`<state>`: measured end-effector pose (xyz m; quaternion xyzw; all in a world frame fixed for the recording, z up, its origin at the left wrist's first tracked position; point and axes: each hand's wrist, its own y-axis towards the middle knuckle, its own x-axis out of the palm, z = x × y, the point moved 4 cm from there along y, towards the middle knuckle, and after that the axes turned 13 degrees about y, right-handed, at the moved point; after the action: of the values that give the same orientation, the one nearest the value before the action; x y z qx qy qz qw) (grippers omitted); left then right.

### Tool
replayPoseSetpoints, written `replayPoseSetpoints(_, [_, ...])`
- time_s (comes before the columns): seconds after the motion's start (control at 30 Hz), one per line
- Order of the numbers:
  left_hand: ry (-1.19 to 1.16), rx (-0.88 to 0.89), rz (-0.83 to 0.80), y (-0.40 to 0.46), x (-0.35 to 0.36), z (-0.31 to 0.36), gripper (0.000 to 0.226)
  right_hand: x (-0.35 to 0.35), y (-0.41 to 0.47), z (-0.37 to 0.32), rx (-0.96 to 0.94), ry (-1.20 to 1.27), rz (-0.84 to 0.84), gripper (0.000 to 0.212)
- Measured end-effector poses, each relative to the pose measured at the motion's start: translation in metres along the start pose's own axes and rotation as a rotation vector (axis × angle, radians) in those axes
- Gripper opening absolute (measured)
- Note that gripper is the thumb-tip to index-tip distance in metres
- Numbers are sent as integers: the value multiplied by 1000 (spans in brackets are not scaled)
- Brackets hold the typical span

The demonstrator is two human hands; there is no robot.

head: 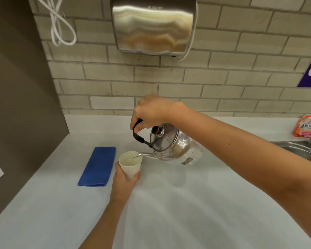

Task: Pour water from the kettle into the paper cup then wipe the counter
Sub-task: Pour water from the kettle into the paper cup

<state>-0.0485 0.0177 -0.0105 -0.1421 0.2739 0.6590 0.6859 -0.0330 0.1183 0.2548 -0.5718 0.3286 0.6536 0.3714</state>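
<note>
A shiny steel kettle with a black handle is tilted to the left above the white counter. My right hand grips its handle from above. The spout tip reaches over the rim of a white paper cup, and a thin stream of water runs into it. My left hand holds the cup from below and behind, slightly off the counter. A folded blue cloth lies flat on the counter just left of the cup.
A steel hand dryer hangs on the tiled wall above. A sink edge and an orange detergent packet are at the right. A dark panel bounds the counter at the left.
</note>
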Motion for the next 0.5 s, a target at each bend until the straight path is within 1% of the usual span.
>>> replayPoseSetpoints(0.5, [1, 22, 2, -1, 1, -1, 86, -6, 3, -10, -30, -54, -27, 23])
